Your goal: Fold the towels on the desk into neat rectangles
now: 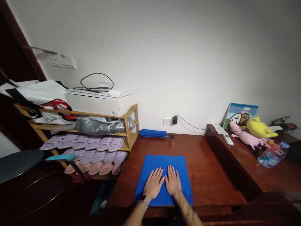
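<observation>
A blue cloth (166,161) lies spread flat near the front edge of the brown wooden desk (207,175). Both palms face down on it. My left hand (153,183), with a watch at the wrist, rests on the cloth's left half, fingers stretched out. Beside it my right hand (173,182) lies flat on the right half, its fingers straight and the thumb near the left thumb. Neither hand holds anything. Against the wall at the back of the desk sits a folded or rolled blue bundle (153,133).
At left, a wooden rack (130,131) bears several slippers (95,142), bags and a white box (96,103). A raised ledge at right carries a pink plush toy (245,135), a yellow plush toy (260,127), a remote (228,139) and a plastic bottle (274,155). A black adapter (175,120) sits in the wall.
</observation>
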The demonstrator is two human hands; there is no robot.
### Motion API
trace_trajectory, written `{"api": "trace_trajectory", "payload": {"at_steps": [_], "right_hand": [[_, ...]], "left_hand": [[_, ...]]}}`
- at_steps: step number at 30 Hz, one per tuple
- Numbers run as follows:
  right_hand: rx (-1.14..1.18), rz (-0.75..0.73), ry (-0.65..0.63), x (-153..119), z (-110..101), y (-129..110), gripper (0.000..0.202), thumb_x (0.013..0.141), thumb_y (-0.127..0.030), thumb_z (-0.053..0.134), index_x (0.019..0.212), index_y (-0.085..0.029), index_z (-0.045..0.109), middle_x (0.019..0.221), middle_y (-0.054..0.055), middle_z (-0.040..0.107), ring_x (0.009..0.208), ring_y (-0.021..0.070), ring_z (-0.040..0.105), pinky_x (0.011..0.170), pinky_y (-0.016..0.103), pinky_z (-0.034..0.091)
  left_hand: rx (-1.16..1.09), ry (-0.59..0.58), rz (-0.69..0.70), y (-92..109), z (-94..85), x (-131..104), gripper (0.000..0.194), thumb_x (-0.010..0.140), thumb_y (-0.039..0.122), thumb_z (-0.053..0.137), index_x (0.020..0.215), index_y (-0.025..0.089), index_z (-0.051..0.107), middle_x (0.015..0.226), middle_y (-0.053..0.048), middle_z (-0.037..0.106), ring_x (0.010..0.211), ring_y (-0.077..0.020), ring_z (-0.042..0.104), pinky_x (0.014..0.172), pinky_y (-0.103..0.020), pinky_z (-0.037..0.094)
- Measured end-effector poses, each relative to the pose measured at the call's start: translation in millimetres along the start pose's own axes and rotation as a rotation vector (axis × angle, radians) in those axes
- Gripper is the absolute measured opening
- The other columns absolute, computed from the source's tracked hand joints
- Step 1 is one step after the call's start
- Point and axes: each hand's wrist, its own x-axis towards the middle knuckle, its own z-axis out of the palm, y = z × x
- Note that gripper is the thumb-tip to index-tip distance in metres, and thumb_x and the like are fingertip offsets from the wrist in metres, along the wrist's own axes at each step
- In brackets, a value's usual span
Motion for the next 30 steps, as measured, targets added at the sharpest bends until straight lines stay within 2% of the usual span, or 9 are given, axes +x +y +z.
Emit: {"api": "trace_trajectory", "payload": {"at_steps": [5,9,12,15,18,21,23,25,30], "right_hand": [[-0.090,0.135,0.019,-15,0,55,0.070,0.109,-0.047,0.019,0.167,-0.009,0.027,0.175,0.009,0.022,0.164,0.0266,0.019,0.134,0.050,0.013],[-0.137,0.233,0.009,-26,-4,100,0.074,0.109,-0.051,0.015,0.167,-0.007,0.027,0.175,0.011,0.024,0.164,0.0275,0.022,0.134,0.049,0.016],[-0.122,0.211,0.036,-19,-6,104,0.074,0.109,-0.051,0.014,0.166,-0.007,0.030,0.174,0.011,0.027,0.164,0.0270,0.022,0.134,0.048,0.016],[-0.081,0.147,0.093,5,-12,79,0.071,0.110,-0.048,0.013,0.167,-0.008,0.030,0.174,0.009,0.025,0.164,0.0255,0.019,0.134,0.046,0.015],[-0.038,0.064,0.083,41,-13,42,0.067,0.109,-0.043,0.017,0.167,-0.011,0.031,0.174,0.008,0.026,0.164,0.0240,0.020,0.134,0.046,0.016],[0.007,-0.012,0.023,74,-2,18,0.064,0.109,-0.039,0.020,0.167,-0.016,0.033,0.174,0.006,0.028,0.164,0.0231,0.021,0.134,0.046,0.015],[0.016,-0.035,-0.013,87,8,18,0.063,0.108,-0.039,0.020,0.167,-0.018,0.033,0.174,0.005,0.028,0.164,0.0229,0.021,0.134,0.047,0.015],[-0.010,-0.005,-0.015,93,15,33,0.064,0.109,-0.042,0.019,0.167,-0.018,0.031,0.174,0.005,0.028,0.164,0.0235,0.021,0.134,0.048,0.014],[-0.100,0.201,0.020,88,5,101,0.069,0.108,-0.046,0.015,0.168,-0.013,0.023,0.176,0.007,0.023,0.164,0.0246,0.020,0.134,0.050,0.014]], "left_hand": [[0.069,0.063,-0.226,-56,-6.2,-43,0.067,0.109,0.059,0.031,0.166,0.025,0.036,0.169,-0.009,0.044,0.158,-0.0310,0.038,0.130,-0.057,0.033],[0.100,0.086,-0.227,-84,-19.1,-62,0.072,0.107,0.061,0.032,0.168,0.022,0.032,0.168,-0.011,0.046,0.156,-0.0311,0.042,0.129,-0.056,0.034],[0.106,0.124,-0.169,-76,-22.5,-44,0.073,0.107,0.061,0.035,0.168,0.021,0.030,0.168,-0.011,0.045,0.156,-0.0307,0.042,0.130,-0.054,0.034],[0.080,0.156,-0.079,-50,-16.4,-3,0.068,0.110,0.056,0.033,0.169,0.023,0.027,0.171,-0.009,0.041,0.158,-0.0281,0.039,0.131,-0.051,0.034],[0.041,0.136,0.021,-23,3.7,43,0.063,0.111,0.052,0.030,0.168,0.025,0.029,0.169,-0.008,0.044,0.157,-0.0265,0.042,0.129,-0.049,0.038],[0.028,0.108,0.012,-15,30.2,76,0.061,0.111,0.051,0.028,0.166,0.025,0.036,0.166,-0.008,0.050,0.154,-0.0271,0.046,0.127,-0.052,0.039],[0.040,0.116,-0.097,-24,42.4,84,0.063,0.110,0.054,0.027,0.164,0.025,0.041,0.163,-0.010,0.053,0.153,-0.0299,0.048,0.127,-0.055,0.038],[0.061,0.137,-0.224,-45,45.2,83,0.067,0.109,0.059,0.026,0.163,0.024,0.044,0.163,-0.013,0.052,0.154,-0.0335,0.046,0.127,-0.060,0.036],[0.105,0.112,-0.352,-106,17.8,61,0.073,0.107,0.064,0.026,0.163,0.021,0.043,0.168,-0.013,0.045,0.159,-0.0348,0.037,0.129,-0.062,0.029]]}}
